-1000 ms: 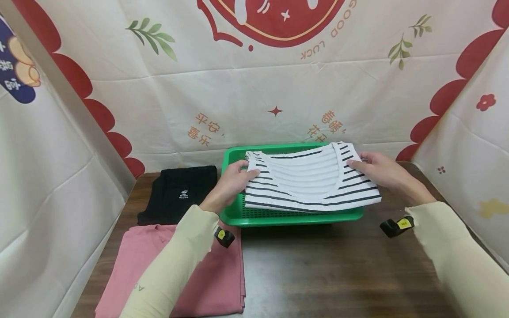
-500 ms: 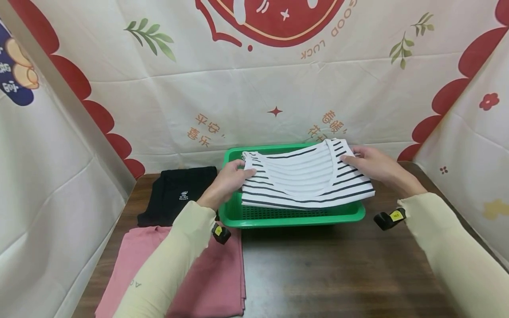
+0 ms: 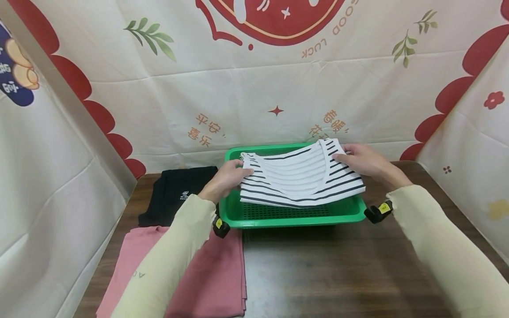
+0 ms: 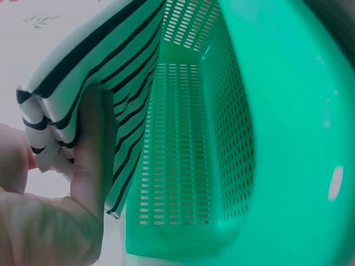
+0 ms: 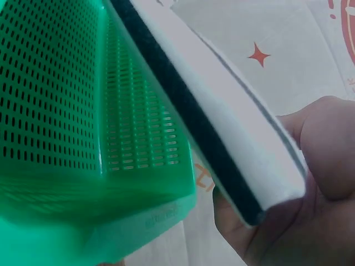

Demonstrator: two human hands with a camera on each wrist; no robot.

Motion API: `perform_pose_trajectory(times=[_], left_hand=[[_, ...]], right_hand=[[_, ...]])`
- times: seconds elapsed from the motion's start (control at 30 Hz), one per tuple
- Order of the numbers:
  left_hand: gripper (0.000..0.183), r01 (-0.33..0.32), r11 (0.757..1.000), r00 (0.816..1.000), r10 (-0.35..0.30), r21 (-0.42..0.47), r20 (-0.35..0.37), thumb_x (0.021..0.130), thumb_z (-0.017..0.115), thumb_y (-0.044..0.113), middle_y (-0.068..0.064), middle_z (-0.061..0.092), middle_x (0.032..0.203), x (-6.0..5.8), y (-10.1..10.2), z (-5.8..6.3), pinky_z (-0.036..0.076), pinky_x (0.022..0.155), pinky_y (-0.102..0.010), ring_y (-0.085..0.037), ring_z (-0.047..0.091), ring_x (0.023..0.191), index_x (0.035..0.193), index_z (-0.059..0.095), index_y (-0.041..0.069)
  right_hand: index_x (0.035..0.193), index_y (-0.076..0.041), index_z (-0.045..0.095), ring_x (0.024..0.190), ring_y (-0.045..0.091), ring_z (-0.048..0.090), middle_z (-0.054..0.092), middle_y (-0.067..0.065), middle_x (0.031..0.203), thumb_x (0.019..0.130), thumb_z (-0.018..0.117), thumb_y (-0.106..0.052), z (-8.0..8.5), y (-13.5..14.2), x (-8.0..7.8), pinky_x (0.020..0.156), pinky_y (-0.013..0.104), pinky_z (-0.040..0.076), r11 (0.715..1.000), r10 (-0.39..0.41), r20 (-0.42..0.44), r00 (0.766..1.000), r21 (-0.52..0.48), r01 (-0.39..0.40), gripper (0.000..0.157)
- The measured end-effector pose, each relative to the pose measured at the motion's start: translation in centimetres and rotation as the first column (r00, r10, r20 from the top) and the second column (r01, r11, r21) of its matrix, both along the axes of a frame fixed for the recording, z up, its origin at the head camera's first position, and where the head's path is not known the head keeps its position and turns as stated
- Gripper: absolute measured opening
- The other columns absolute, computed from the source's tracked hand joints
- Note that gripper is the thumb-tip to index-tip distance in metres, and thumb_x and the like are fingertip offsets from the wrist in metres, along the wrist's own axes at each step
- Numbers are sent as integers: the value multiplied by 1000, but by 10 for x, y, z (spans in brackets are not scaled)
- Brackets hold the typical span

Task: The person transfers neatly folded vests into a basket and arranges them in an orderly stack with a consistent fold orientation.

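Note:
A folded white shirt with black stripes [image 3: 302, 194] is held above the green plastic basket [image 3: 290, 223], its scooped neckline facing up. My left hand [image 3: 228, 179] pinches the shirt's left edge, thumb on top. At the other end my right hand [image 3: 366, 162] grips the right shoulder between thumb and fingers. In the left wrist view, layered folds of the shirt [image 4: 105, 61] sit between thumb and fingers of the left hand [image 4: 55, 216]. The right wrist view has the folded shirt edge [image 5: 233, 127] in the right hand [image 5: 327, 166], beside the slotted basket wall [image 5: 50, 100].
A folded black garment [image 3: 171, 198] with a small white print lies left of the basket. In front of it is a folded pink garment [image 3: 214, 274]. Both rest on the dark wooden table [image 3: 318, 274]. Printed white cloth [image 3: 179, 88] hangs behind and at both sides.
The right hand has moved left with its end of the shirt, so the shirt now lies more within the basket's width. The left hand has shifted slightly left. Both hands keep their hold.

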State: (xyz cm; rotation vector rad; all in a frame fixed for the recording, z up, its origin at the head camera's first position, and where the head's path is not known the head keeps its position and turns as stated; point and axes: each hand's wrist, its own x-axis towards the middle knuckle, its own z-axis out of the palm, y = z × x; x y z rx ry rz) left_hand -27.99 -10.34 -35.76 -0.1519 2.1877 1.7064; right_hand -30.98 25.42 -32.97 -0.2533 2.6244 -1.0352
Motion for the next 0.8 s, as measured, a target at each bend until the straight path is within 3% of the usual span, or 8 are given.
perform_pose_trajectory(times=[0.3,0.6,0.8], left_hand=[[29,16,999,999,-15,-28,35,102,56,17,-14,70,106,-9,-2,-3,59,71,-33,-19,72,81,127,54,3],[26,58,996,998,-55,-72,36,101,55,13,-15,68,106,-13,1,-6,59,69,-33,-21,71,83,124,56,0],[24,70,994,996,-66,-81,52,102,54,11,-15,68,106,-15,4,-6,59,70,-33,-21,70,84,122,57,-1]], right_hand=[[140,-3,48,80,19,71,72,12,102,105,47,-37,-6,-9,-10,71,33,56,998,27,10,1000,48,-28,49],[117,1,55,73,18,68,69,13,97,105,48,-33,-15,-14,-18,65,34,54,996,40,-6,999,80,-39,37],[112,1,57,69,18,63,66,12,92,104,49,-33,-17,-17,-22,62,34,51,990,65,-24,998,128,-62,36]])
